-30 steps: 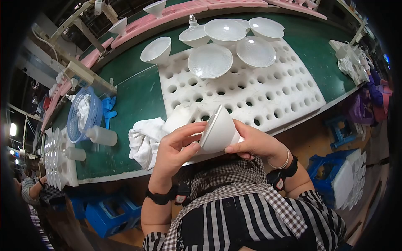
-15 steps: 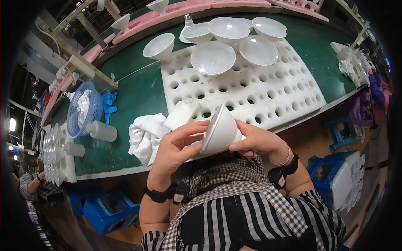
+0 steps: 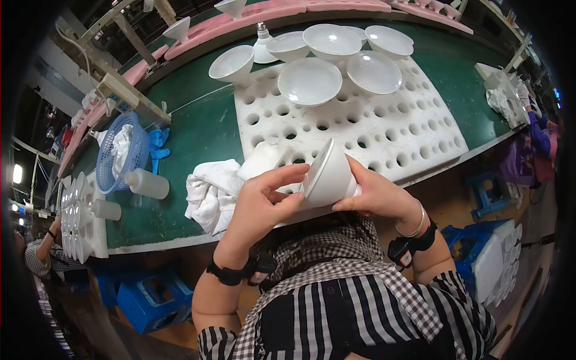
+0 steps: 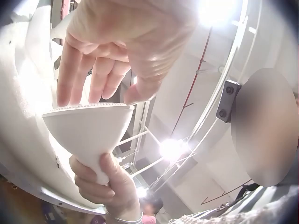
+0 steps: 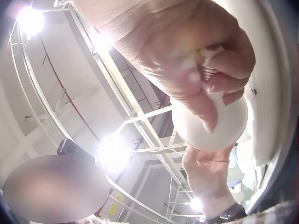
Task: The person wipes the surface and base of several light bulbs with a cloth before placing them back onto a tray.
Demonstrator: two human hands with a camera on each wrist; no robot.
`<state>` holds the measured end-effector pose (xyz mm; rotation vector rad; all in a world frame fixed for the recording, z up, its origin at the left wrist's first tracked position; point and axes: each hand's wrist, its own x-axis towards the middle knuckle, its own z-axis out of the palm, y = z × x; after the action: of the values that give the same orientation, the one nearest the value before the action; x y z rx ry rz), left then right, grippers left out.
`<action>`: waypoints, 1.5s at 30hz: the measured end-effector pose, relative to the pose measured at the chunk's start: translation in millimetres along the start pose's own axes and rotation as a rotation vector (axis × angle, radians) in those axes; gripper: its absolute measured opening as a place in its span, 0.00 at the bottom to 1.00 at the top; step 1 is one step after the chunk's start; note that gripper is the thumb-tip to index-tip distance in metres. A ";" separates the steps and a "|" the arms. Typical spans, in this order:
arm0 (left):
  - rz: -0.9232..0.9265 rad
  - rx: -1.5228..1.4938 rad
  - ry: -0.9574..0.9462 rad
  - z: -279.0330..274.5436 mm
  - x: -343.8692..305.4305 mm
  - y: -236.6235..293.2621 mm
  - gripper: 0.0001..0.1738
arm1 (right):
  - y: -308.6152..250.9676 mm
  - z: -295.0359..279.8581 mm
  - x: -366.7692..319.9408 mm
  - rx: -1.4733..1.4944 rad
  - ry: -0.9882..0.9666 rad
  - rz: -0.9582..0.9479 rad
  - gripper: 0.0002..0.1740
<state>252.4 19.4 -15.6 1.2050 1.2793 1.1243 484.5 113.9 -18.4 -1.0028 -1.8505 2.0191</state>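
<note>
A white cone-shaped reflector bulb (image 3: 329, 180) is held tilted in front of the body, its wide face turned toward the left hand. My right hand (image 3: 379, 193) grips its narrow neck with curled fingers; threads of its screw base show between them in the right wrist view. At the face, my left hand (image 3: 262, 201) has its fingers extended. In the left wrist view those fingertips reach down to the textured face of the bulb (image 4: 88, 128), with the thumb at the rim.
A white foam board (image 3: 360, 129) with holes lies on the green table (image 3: 198, 126), several more bulbs (image 3: 310, 82) at its far side. Left of it are a white cloth (image 3: 211, 195), a plastic bottle (image 3: 148, 184) and a blue basket (image 3: 108, 171). Blue stools (image 3: 153, 303) stand below.
Both hands and the bulb have shifted a little right and away from the body. The grip of the right hand stays the same. The view itself has drifted slightly.
</note>
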 end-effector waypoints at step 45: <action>0.021 0.056 -0.094 15.4 40.3 21.9 0.25 | 6.9 -8.9 11.2 -0.131 0.042 0.162 0.53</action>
<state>269.3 60.9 2.5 1.3008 1.2358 1.0406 483.6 126.3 -28.3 -1.2586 -1.9585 1.9667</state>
